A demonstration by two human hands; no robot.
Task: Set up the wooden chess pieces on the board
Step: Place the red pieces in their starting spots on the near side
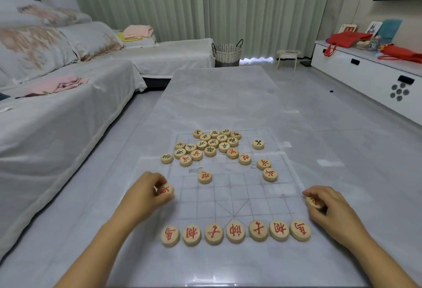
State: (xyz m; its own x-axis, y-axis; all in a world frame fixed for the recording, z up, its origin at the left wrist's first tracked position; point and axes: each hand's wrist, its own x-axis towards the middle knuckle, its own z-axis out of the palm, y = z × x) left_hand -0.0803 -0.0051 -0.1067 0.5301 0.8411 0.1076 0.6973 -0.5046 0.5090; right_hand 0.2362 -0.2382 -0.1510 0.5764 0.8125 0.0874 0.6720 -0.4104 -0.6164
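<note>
Board [239,193] sides: hands [146,193] [330,206] curled round pieces [165,190] [315,202]

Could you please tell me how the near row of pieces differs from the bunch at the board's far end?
The near row is seven pieces side by side in a straight line; the far bunch is a loose, unordered huddle. The near row bears only red characters; the far bunch mostly black, with a few red. All are pale wooden discs, face up.
</note>
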